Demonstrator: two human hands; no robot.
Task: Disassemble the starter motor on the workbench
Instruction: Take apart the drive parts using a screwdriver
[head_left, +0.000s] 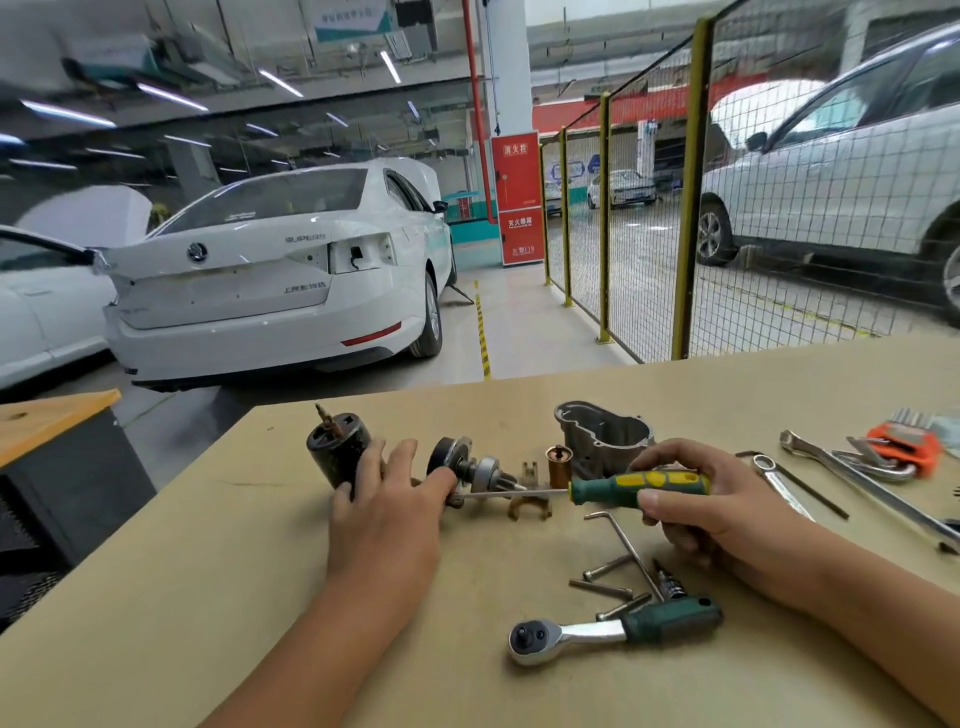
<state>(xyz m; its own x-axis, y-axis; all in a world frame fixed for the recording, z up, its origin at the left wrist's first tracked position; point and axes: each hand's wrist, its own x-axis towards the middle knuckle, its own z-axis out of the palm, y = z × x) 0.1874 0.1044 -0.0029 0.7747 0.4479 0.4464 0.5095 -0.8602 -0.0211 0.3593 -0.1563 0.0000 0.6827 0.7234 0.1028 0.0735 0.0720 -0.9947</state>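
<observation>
The starter motor lies in pieces along the far middle of the tan workbench (260, 597): a dark cylindrical motor body (335, 449) at the left, a grey gear-and-shaft assembly (467, 465) beside it, a small brass fork piece (530, 501), a copper-coloured cylinder (559, 464) and a cast aluminium housing (605, 434) behind. The left hand (387, 506) rests against the motor body, fingers spread, its thumb near the shaft assembly, possibly touching it. The right hand (696, 499) grips a green-and-yellow-handled screwdriver (623, 488), its blade pointing left towards the assembly. Nearer lie a green-handled ratchet (613, 629), loose bolts (602, 587) and an L-shaped hex key (623, 545); steel spanners (852, 475) sit right.
</observation>
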